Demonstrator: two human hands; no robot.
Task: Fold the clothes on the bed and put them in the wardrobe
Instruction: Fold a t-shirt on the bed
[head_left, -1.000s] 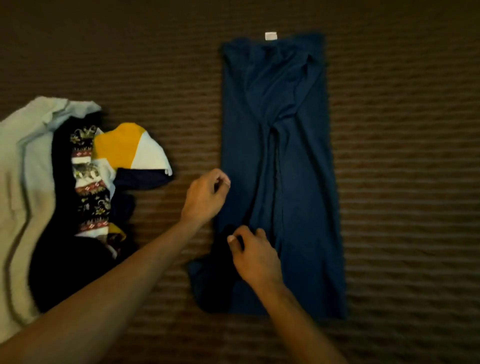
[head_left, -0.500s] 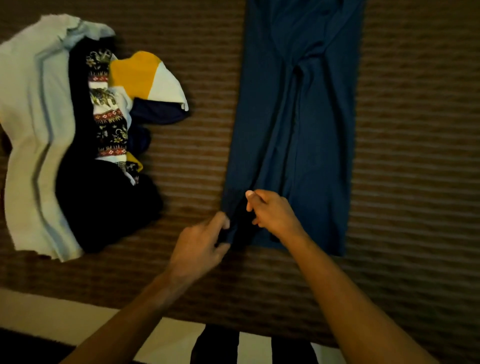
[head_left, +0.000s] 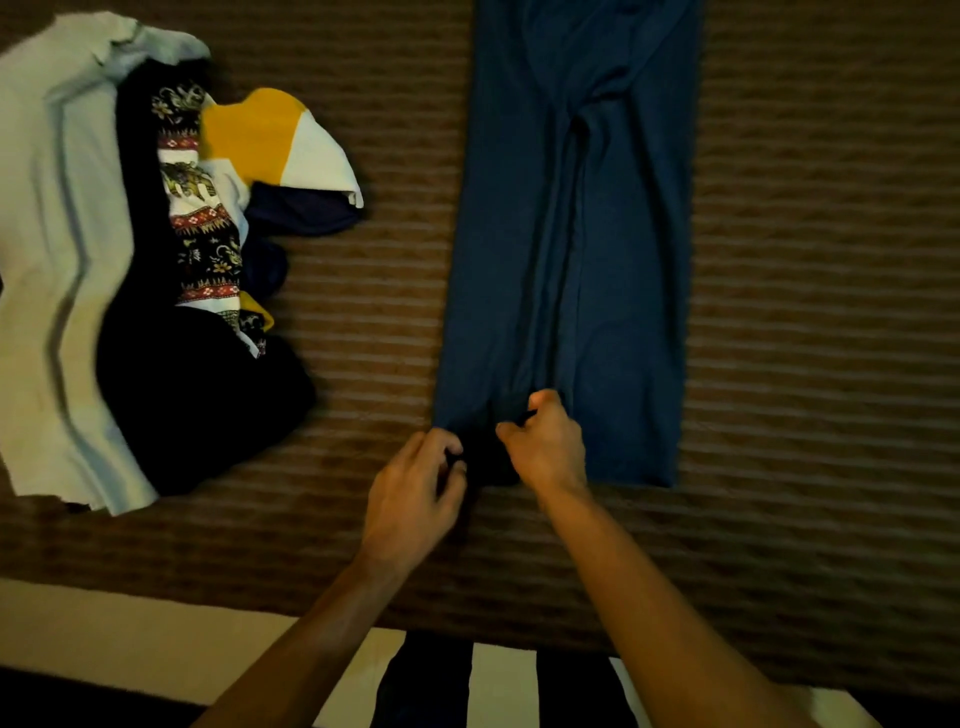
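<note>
A long blue garment (head_left: 571, 234) lies folded into a narrow strip on the brown striped bed cover (head_left: 805, 312), running from the top of the view down to near the bed's front edge. My left hand (head_left: 415, 493) pinches the garment's near left corner. My right hand (head_left: 545, 447) grips the dark bunched fabric at the near hem, just right of the left hand. Both hands are closed on the cloth.
A heap of unfolded clothes (head_left: 156, 260) lies at the left: a pale grey-white piece, a black one, a patterned strip, and a yellow, white and navy piece. The bed's front edge (head_left: 156, 623) runs along the bottom, with my dark-trousered legs (head_left: 426, 686) below it.
The view has tilted down toward the bed's near edge. Both hands moved from the garment's middle left side down to its near hem and took hold there.
</note>
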